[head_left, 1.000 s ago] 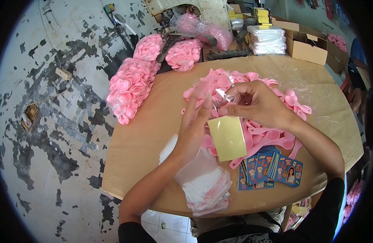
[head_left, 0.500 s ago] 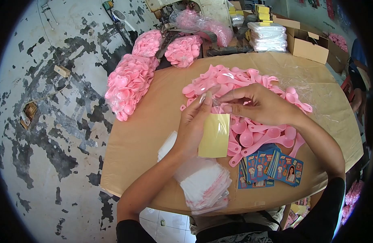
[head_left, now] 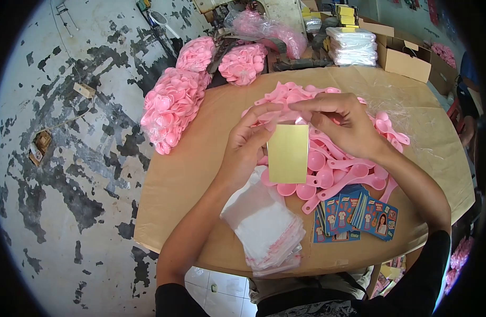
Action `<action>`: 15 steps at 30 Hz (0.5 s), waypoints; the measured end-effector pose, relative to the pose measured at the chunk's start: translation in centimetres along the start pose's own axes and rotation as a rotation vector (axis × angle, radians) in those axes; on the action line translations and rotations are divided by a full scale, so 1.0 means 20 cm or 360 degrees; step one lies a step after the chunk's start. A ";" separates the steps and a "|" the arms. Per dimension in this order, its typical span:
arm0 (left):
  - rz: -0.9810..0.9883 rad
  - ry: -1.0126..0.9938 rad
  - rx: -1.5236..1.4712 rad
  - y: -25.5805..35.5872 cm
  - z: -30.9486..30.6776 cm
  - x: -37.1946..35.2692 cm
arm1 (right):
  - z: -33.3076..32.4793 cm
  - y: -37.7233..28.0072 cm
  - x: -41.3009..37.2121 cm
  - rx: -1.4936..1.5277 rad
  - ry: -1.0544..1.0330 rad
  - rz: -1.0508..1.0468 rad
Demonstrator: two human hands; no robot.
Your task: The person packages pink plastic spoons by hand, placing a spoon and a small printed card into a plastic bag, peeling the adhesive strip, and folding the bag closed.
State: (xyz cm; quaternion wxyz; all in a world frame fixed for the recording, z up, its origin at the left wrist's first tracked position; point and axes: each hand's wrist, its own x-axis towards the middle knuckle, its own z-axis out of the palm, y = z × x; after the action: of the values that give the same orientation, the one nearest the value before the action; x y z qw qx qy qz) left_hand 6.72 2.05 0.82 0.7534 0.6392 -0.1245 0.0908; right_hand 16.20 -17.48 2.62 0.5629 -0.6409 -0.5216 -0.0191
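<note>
My left hand [head_left: 248,138] pinches the upper left side of a yellow card [head_left: 288,154] that appears to be in a clear bag. At the card's top, my right hand [head_left: 343,119] has its thumb and index finger bent close together; what they hold is too small to make out. Behind and below both hands spreads a pile of pink spoons [head_left: 317,160]. A stack of clear plastic bags [head_left: 266,227] lies below my left hand. Blue printed cards [head_left: 354,214] are fanned out right of the bags.
Bulging bags of pink spoons [head_left: 174,105] stand at the table's back left edge. White plastic packs [head_left: 351,47] and an open cardboard box [head_left: 406,59] are at the back right. Part of another person [head_left: 469,129] shows at the far right.
Both hands have moved up, and the yellow card has risen with them and turned more squarely to view. The bag stack below is less covered by my left hand.
</note>
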 end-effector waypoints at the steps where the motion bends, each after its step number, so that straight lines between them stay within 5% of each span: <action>1: 0.0014 0.0027 0.0038 0.02 0.04 -0.01 | -0.01 0.01 0.00 -0.0051 -0.0046 -0.0091; 5: 0.0179 -0.0123 0.0453 0.00 -0.01 0.00 | -0.03 0.02 0.00 -0.0171 -0.0185 -0.0265; 8: -0.0082 -0.0155 0.0536 0.08 -0.01 -0.02 | -0.03 0.01 0.00 -0.0146 -0.0207 -0.0238; 15: 0.0150 -0.0304 0.0527 0.03 -0.07 -0.01 | -0.03 0.04 0.00 -0.0122 -0.0320 -0.0375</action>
State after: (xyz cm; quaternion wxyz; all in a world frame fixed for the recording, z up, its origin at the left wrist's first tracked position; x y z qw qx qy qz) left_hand 6.50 3.47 1.20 0.6176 0.7536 -0.2086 0.0842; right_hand 17.17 -17.76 2.25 0.4768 -0.5950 -0.6458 -0.0407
